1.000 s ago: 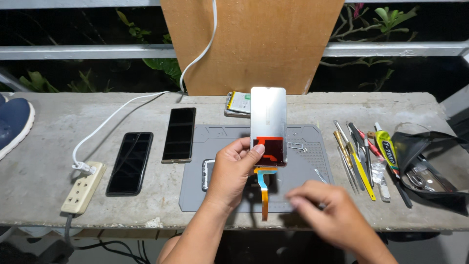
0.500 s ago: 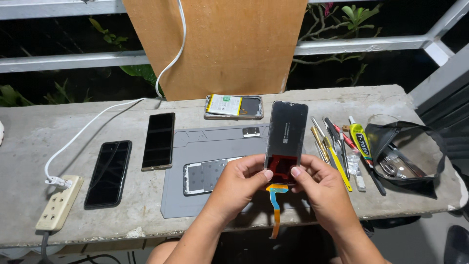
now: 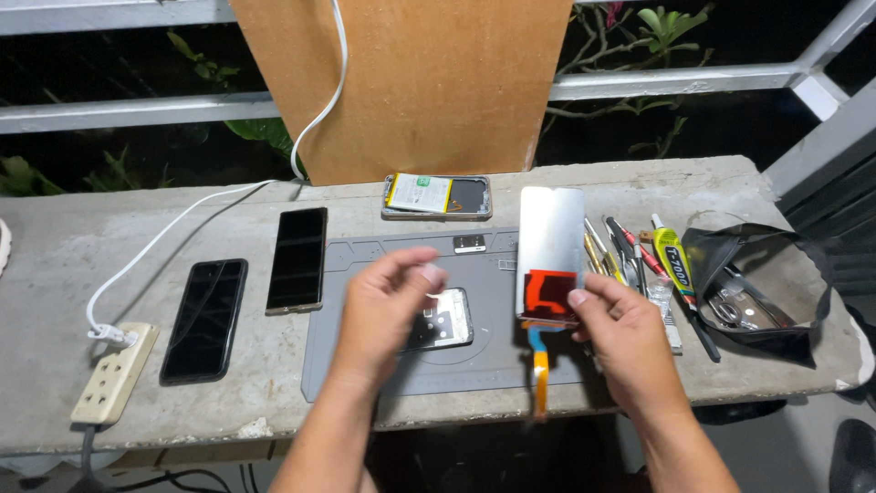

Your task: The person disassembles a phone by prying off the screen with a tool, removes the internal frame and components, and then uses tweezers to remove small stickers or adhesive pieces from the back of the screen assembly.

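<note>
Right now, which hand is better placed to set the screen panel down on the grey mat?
Probably the right hand: it grips the screen panel above the grey mat; the left hand hovers free.

Concrete bench (image 3: 55,246), grey work mat (image 3: 365,365), two dark phones (image 3: 297,259), power strip (image 3: 114,372), hand tools (image 3: 630,246), black bag (image 3: 785,301)

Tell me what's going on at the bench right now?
A person holds a phone display panel upright in the right hand, its orange flex cable hanging down. The left hand hovers, fingers pinched, above an opened phone on the grey repair mat. Hand tools lie to the right.
</note>
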